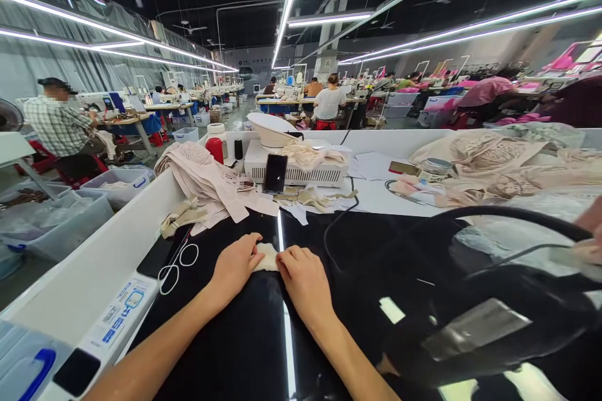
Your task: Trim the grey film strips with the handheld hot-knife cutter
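Note:
My left hand (234, 268) and my right hand (303, 279) rest side by side on the glossy black table top (263, 338). Between them lies a small cream piece of fabric (268, 258). Both hands have their fingers curled and pressed onto its edges. White-handled scissors (177, 266) lie flat a little left of my left hand. Beyond the hands, a stack of beige fabric pieces (202, 178) hangs over the table's left side.
A black phone (275, 173) leans on a white machine box (296, 166). A red thread cone (215, 149) stands behind it. Beige lace garments (498, 160) pile at the right. A black cable and iron-like tool (475, 319) sit at right front. Other workers sit at rows of tables behind.

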`<state>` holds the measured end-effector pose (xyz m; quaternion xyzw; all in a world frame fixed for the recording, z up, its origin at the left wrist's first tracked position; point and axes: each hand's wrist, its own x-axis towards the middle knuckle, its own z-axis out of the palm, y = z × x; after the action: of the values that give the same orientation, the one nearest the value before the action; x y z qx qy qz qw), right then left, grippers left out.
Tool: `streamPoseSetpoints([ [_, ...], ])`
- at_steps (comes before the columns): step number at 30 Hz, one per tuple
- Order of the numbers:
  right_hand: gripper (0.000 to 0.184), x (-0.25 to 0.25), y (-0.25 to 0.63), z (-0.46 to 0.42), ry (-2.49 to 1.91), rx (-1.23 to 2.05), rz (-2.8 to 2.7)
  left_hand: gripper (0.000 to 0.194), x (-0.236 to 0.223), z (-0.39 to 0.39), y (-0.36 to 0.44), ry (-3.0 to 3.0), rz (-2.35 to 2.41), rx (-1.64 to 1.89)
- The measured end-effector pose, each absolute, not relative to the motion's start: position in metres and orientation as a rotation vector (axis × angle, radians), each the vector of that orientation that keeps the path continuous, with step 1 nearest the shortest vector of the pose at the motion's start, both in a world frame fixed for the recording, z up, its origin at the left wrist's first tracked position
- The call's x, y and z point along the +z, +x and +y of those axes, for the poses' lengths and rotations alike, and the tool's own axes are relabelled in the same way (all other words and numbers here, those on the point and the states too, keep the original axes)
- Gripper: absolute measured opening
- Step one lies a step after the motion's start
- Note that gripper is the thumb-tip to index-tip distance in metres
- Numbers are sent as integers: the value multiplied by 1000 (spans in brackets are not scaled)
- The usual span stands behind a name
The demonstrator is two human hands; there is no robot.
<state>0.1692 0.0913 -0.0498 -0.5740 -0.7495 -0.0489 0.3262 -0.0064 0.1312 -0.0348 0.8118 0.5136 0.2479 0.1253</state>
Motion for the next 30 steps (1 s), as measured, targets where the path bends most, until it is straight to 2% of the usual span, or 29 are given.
streamPoseSetpoints([
  [2, 8, -47, 163, 88, -1509, -155, -1961, 28, -38, 131, -9, 2420, 1499, 738],
  [6, 18, -32, 145, 61, -1438, -155, -2035, 27, -39, 130, -17, 2517, 1451, 822],
  [10, 9, -17, 140, 11, -1215, -3, -2236, 30, -34, 130, -23, 2604, 1375, 907],
  [13, 4, -13, 161, -35, -1081, 174, -2316, 35, -27, 125, -24, 2682, 1308, 931],
  [14, 5, -12, 174, -50, -1057, 352, -2282, 35, -25, 121, -23, 2724, 1271, 937],
  [16, 12, -10, 206, -76, -1149, 669, -2189, 34, -21, 112, -18, 2797, 1174, 944],
  [18, 12, -8, 242, -97, -1416, 770, -1983, 32, -17, 97, -9, 2828, 1054, 927],
  [20, 16, -6, 275, -113, -1693, 688, -1738, 28, -14, 79, 5, 2836, 916, 857],
  [23, 22, -9, 310, -127, -1882, 501, -1647, 27, -15, 47, 32, 2844, 695, 670],
  [30, 32, -33, 317, -124, -1801, -52, -2023, 18, -32, -5, 83, 2970, 288, 285],
])
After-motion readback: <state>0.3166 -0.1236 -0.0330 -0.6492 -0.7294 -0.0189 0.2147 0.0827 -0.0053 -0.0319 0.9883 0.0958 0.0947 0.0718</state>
